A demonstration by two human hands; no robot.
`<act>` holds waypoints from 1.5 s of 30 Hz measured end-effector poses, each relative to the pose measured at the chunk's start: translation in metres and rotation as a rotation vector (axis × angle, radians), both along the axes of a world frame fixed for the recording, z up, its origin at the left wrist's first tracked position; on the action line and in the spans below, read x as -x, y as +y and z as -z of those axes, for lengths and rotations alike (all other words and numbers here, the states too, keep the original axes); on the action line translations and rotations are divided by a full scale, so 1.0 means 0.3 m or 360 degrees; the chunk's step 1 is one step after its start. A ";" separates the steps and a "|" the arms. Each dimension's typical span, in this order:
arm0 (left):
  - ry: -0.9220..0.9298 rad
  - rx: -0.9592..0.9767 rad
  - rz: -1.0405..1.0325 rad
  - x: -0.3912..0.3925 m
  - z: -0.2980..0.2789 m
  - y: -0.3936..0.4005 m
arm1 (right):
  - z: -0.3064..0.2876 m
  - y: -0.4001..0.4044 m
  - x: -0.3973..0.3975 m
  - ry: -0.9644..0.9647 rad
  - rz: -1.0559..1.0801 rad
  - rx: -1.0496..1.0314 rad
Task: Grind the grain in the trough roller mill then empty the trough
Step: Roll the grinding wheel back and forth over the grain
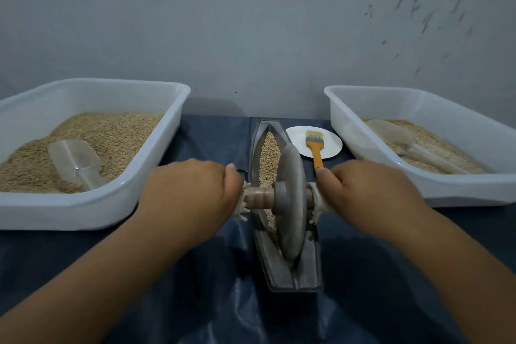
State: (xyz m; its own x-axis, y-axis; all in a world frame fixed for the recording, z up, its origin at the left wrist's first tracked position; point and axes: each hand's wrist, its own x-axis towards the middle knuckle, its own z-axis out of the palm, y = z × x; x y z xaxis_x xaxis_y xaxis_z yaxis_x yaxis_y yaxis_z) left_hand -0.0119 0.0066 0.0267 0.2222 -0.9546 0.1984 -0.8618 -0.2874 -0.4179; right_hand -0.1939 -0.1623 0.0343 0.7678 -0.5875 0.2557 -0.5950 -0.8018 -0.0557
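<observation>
Step in hand: grinding. Emptying not begun, by my judgement; the trough (pixel 282 265) holds grain.

Trough lies lengthwise on the blue-covered surface (pixel 363 301), near end toward the person. Wheel (pixel 290 204) stands on edge in it, tilted a little, near the middle. Left hand (pixel 192 190) curls round the left end of the axle (pixel 259 198); right hand (pixel 371 198) curls round the right end. Both grips look closed on pale wrapped handles.

Grain (pixel 269 159) lies ahead of the wheel, kernels seemingly whole. Next move probably calls for a forward roll with even downward pressure from both hands, keeping the wheel in the groove.

Beyond: brush (pixel 315 148) on a plate (pixel 296 142). Left tub (pixel 89 212) holds grain and a scoop (pixel 75 162); right tub (pixel 474 190) likewise, scoop (pixel 396 137).

Hidden: fingertips under the handles; trough floor beneath the wheel. How finely the right tub's contents are ground, cannot tell.
</observation>
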 end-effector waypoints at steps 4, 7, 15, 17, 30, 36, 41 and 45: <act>-0.0124 0.0078 -0.0085 -0.052 0.022 -0.089 | 0.043 -0.075 -0.089 -0.0100 0.0180 0.0007; -0.0276 0.0062 -0.0123 -0.119 0.034 -0.182 | 0.071 -0.152 -0.177 -0.0217 0.0262 -0.0015; -0.0112 0.0036 -0.0183 -0.158 0.022 -0.224 | 0.057 -0.168 -0.217 -0.0274 0.0218 0.0056; -0.0134 0.0002 -0.0157 -0.121 0.039 -0.170 | 0.052 -0.124 -0.167 -0.0209 0.0151 0.0071; 0.0023 0.0339 -0.0245 -0.078 0.050 -0.133 | 0.049 -0.110 -0.142 -0.0132 0.0167 0.0043; -0.0116 0.0101 -0.0199 -0.163 0.033 -0.220 | 0.060 -0.165 -0.221 -0.0325 0.0188 0.0165; -0.0132 0.0053 -0.0132 -0.125 0.052 -0.154 | 0.048 -0.110 -0.159 -0.0160 0.0140 0.0124; -0.0107 0.0031 -0.0039 -0.058 0.042 -0.057 | 0.016 -0.046 -0.051 -0.0020 0.0083 -0.0084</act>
State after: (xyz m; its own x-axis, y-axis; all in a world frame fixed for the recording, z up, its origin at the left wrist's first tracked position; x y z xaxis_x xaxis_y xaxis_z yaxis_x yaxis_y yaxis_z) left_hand 0.0055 -0.0105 0.0140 0.2307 -0.9449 0.2324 -0.8246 -0.3166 -0.4688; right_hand -0.1787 -0.1762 0.0295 0.7327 -0.6395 0.2327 -0.6349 -0.7655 -0.1045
